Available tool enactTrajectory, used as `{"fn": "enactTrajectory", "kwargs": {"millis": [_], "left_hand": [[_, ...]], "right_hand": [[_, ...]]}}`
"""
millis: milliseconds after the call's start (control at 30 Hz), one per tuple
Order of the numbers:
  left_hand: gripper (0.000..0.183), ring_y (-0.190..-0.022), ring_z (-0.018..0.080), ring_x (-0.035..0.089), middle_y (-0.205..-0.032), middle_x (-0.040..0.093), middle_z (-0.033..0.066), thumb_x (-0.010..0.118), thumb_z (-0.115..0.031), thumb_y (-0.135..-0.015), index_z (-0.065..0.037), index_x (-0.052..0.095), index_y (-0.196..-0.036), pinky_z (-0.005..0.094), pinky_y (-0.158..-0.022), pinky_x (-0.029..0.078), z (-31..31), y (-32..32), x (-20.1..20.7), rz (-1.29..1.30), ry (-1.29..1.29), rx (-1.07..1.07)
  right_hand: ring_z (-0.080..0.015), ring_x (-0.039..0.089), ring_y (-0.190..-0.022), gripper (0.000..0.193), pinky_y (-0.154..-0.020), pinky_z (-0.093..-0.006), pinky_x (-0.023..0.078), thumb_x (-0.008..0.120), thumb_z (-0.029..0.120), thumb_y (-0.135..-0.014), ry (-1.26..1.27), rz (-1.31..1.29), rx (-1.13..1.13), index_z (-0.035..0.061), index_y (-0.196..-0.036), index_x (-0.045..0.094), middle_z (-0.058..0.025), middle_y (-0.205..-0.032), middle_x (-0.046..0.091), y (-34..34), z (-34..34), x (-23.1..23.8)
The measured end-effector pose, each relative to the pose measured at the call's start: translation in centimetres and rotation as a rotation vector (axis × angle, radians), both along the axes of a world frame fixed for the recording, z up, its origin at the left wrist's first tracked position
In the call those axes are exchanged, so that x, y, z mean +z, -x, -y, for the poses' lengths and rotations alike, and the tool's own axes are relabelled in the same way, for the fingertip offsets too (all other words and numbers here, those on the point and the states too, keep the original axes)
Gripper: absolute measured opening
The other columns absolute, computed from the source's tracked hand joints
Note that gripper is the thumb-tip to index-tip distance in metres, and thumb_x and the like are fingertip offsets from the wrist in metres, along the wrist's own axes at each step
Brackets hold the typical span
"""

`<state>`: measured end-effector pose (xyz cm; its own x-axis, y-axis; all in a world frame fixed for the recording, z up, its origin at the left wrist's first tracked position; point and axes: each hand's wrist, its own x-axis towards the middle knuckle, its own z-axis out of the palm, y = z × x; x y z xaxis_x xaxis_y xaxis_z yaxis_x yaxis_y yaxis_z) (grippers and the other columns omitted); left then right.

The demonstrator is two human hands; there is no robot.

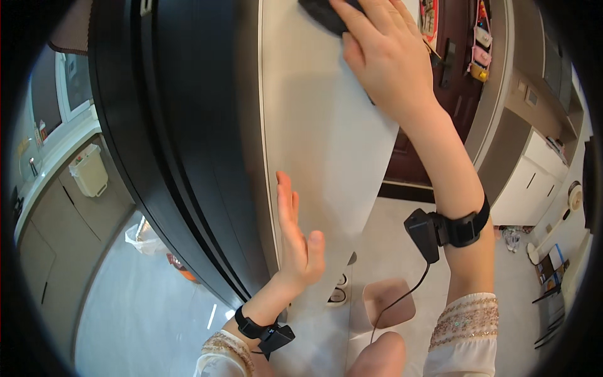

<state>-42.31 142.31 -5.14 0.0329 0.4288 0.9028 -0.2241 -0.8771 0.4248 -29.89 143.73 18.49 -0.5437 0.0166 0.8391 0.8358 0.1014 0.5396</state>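
High up, my right hand presses a dark grey cloth flat against a tall white panel. Its fingertips run past the top edge of the picture. Lower down, my left hand is raised with its fingers straight up and thumb apart, holding nothing. Its palm side is turned toward the white panel; whether it touches the panel I cannot tell. Black devices on straps are around both my forearms, with a thin cable hanging from the right one.
A black sliding door frame stands left of the panel. Behind it are kitchen cabinets with a hanging cream bin. On the floor are a pinkish bin and shoes. A dark red door and a white cabinet stand to the right.
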Motion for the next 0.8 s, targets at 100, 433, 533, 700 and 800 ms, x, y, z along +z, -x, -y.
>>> {"fn": "enactTrajectory", "kwargs": {"millis": [100, 433, 533, 700, 800], "left_hand": [[0.077, -0.141, 0.0379, 0.001, -0.152, -0.003, 0.0243, 0.04, -0.038, -0.095, 0.001, -0.004, -0.145, 0.0519, -0.111, 0.003, 0.1, 0.0, -2.0, 0.018, 0.039, 0.029], [0.074, -0.141, 0.0389, -0.002, -0.152, -0.003, 0.025, 0.038, -0.034, -0.095, 0.006, -0.001, -0.144, 0.0511, -0.111, 0.004, 1.1, 0.5, -9.5, -0.09, 0.109, 0.107], [0.069, -0.141, 0.0391, -0.003, -0.151, -0.003, 0.0266, 0.035, -0.029, -0.096, 0.008, 0.0, -0.143, 0.0497, -0.111, 0.005, 1.3, 1.5, -9.9, -0.191, 0.083, 0.198], [0.063, -0.141, 0.0405, 0.0, -0.15, -0.002, 0.029, 0.033, -0.023, -0.096, 0.009, 0.006, -0.143, 0.0485, -0.112, 0.007, 1.8, 2.8, -10.3, -0.288, 0.095, 0.232], [0.062, -0.14, 0.042, 0.002, -0.15, 0.0, 0.0297, 0.032, -0.025, -0.097, 0.009, 0.008, -0.143, 0.0491, -0.112, 0.008, 2.2, 2.6, -11.0, -0.335, 0.09, 0.238]], "right_hand": [[-0.0285, 0.042, -0.126, 0.038, -0.106, -0.0426, 0.031, 0.056, 0.007, -0.078, 0.01, 0.054, 0.064, 0.0037, -0.116, 0.059, -0.0144, -0.134, 0.045, 1.5, -1.2, -4.2], [-0.0161, 0.042, -0.128, 0.032, -0.109, -0.0329, 0.027, 0.058, 0.012, -0.075, 0.174, 0.088, 0.029, 0.0106, -0.106, 0.066, -0.0016, -0.137, 0.047, 2.8, -1.1, -17.9], [-0.0153, 0.044, -0.127, 0.025, -0.11, -0.0321, 0.027, 0.057, 0.019, -0.084, 0.167, 0.09, 0.011, 0.0101, -0.106, 0.065, -0.0003, -0.135, 0.049, 3.0, -0.7, -20.2], [-0.0156, 0.036, -0.133, 0.038, -0.113, -0.0332, 0.021, 0.055, 0.02, -0.085, 0.322, 0.166, -0.03, 0.0065, -0.121, 0.056, -0.0003, -0.139, 0.045, 2.3, -0.1, -25.4], [-0.0141, 0.031, -0.136, 0.042, -0.115, -0.0331, 0.018, 0.053, 0.019, -0.086, 0.452, 0.273, -0.085, 0.0063, -0.126, 0.052, -0.0003, -0.142, 0.041, 0.8, 1.1, -28.2]]}}
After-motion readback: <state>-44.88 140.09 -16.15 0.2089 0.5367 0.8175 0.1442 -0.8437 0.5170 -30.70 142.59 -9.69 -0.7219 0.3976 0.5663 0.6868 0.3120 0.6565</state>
